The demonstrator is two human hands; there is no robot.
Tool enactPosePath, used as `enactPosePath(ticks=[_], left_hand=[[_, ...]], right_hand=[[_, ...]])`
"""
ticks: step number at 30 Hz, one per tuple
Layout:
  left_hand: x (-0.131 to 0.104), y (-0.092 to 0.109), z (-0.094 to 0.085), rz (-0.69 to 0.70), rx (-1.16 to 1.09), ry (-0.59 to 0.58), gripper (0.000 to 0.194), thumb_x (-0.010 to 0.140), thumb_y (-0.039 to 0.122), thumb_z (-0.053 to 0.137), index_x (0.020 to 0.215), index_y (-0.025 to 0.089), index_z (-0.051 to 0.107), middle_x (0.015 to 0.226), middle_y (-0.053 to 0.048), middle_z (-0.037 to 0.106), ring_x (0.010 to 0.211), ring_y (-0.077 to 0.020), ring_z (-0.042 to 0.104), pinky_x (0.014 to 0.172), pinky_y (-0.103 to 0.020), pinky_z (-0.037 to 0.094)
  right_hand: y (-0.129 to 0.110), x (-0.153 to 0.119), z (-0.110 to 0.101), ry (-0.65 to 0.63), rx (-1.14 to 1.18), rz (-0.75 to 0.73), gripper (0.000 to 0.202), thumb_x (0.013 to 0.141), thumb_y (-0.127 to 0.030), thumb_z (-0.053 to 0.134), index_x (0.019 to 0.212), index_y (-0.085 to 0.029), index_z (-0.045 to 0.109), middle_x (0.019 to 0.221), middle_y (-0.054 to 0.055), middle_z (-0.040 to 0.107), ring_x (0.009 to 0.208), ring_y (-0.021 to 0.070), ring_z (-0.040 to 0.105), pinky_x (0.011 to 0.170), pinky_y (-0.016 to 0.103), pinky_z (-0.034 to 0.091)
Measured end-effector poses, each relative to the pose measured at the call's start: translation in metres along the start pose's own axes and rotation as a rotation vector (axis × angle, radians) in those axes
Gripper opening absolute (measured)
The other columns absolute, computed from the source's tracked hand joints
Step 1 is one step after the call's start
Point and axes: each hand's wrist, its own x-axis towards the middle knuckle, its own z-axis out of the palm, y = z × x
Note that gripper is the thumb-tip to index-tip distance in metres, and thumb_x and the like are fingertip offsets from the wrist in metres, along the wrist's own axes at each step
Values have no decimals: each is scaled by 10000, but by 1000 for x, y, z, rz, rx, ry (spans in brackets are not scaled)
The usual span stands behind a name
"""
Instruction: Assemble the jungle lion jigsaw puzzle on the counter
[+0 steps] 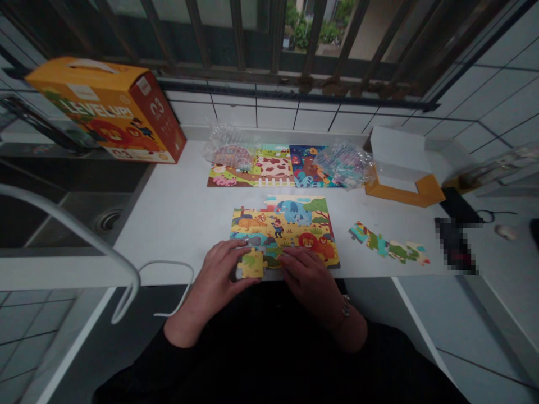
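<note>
My left hand (219,272) grips a yellow jigsaw puzzle piece (252,265) between thumb and fingers, at the lower left of a partly joined animal puzzle (290,227). Elephants, a spotted cat, a small figure and lions show on the joined part. My right hand (309,275) lies over the puzzle's lower edge, below the lions, its fingers stretched out to the left and nothing visible in them. Its thumb is hidden. Several loose puzzle pieces (389,246) lie in an uneven row on the white counter, to the right of the puzzle.
Behind the puzzle lie a farm picture (275,167) and a dark blue picture (304,168), partly under crinkled clear plastic bags (345,163). An orange puzzle box (109,112) stands at back left beside a sink (96,219). An open carton (404,188) sits at back right. A white cable (76,216) crosses the left.
</note>
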Motion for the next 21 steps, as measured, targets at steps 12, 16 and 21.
enactPosePath(ticks=[12, 16, 21], left_hand=[[51, 50, 78, 66, 42, -25, 684, 819, 450, 1004, 1385, 223, 693, 1439, -206, 689, 1329, -441, 648, 1141, -703, 529], [57, 51, 81, 60, 79, -37, 660, 828, 431, 1000, 1362, 205, 685, 1455, -209, 678, 1328, -443, 646, 1163, -710, 517], [54, 48, 80, 60, 66, -48, 684, 861, 446, 973, 1430, 238, 656, 1501, -203, 661, 1383, -449, 624, 1199, -723, 487]], right_hand=[[39, -23, -37, 182, -69, 128, 142, 1079, -186, 659, 1135, -227, 783, 1095, 115, 811, 1059, 290, 743, 973, 475, 645], [38, -28, -31, 108, -47, 92, 133, 1084, -191, 669, 1147, -214, 784, 1121, 110, 817, 1075, 287, 742, 995, 490, 634], [33, -28, -23, 6, -44, 27, 203, 1075, -200, 704, 1255, -231, 792, 1307, 113, 812, 1223, 304, 729, 1097, 515, 613]])
